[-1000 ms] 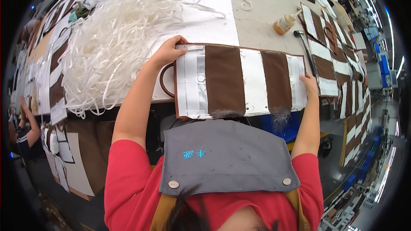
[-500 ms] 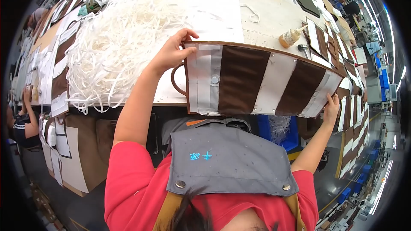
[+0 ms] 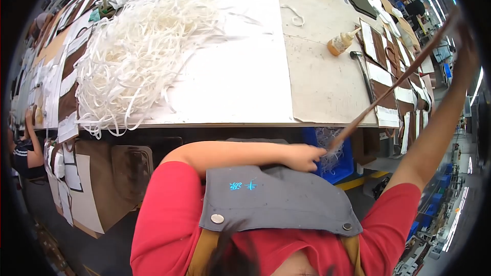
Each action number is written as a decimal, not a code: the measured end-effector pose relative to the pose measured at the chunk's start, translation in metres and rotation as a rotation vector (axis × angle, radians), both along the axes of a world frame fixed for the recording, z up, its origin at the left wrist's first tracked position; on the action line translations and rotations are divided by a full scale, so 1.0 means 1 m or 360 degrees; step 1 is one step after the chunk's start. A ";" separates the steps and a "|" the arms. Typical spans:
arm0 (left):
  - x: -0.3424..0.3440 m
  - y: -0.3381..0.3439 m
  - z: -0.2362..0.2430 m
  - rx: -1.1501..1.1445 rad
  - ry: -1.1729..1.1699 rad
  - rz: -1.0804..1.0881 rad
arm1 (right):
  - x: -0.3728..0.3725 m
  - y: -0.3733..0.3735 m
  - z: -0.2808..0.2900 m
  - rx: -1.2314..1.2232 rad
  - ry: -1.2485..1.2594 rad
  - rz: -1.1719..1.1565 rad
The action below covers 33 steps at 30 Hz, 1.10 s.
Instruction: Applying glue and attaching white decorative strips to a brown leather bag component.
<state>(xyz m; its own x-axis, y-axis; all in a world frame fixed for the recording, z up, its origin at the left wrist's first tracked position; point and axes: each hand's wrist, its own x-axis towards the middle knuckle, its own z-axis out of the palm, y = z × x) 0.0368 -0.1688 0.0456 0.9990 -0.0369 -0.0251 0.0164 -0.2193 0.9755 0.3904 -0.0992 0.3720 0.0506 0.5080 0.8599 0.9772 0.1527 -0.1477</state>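
Note:
The brown-and-white leather bag panel (image 3: pixel 391 90) is turned almost edge-on, a thin brown line slanting up to the right beyond the table's front edge. My left hand (image 3: pixel 306 157) is closed on its near lower end, in front of my apron. Raised far out to the right, my right hand (image 3: pixel 464 53) is at the panel's upper end; motion and dimness smear its fingers. The panel's striped faces and its handle are hidden at this angle.
A tangled heap of white strips (image 3: pixel 138 51) covers the table's left part. To the right are a glue bottle (image 3: pixel 338 44), a hammer (image 3: pixel 362 74) and several striped panels (image 3: pixel 381 74). Below the edge stands a blue bin (image 3: pixel 340 174) with strips in it.
The panel has left the table's front edge, swung to the right and turned from face-up to edge-on. My left hand came down across my body; my right hand rose outward.

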 end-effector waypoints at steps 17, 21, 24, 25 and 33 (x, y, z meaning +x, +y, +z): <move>-0.115 0.096 0.009 0.0419 0.0123 0.1096 | -0.236 0.003 -0.351 -0.1361 0.0192 0.0878; -0.125 0.139 -0.024 0.1458 0.0054 0.1475 | -0.119 -0.014 -0.359 -0.0849 0.0105 -0.0231; -0.133 0.148 -0.043 0.1555 0.0403 0.1558 | -0.063 -0.036 -0.379 -0.0984 0.0186 -0.0862; -0.137 0.148 -0.050 0.1557 0.0398 0.1548 | -0.058 -0.039 -0.383 -0.1236 0.0359 -0.1114; -0.135 0.143 -0.058 0.1733 0.0401 0.1486 | -0.016 -0.077 -0.394 -0.1059 0.1188 -0.0804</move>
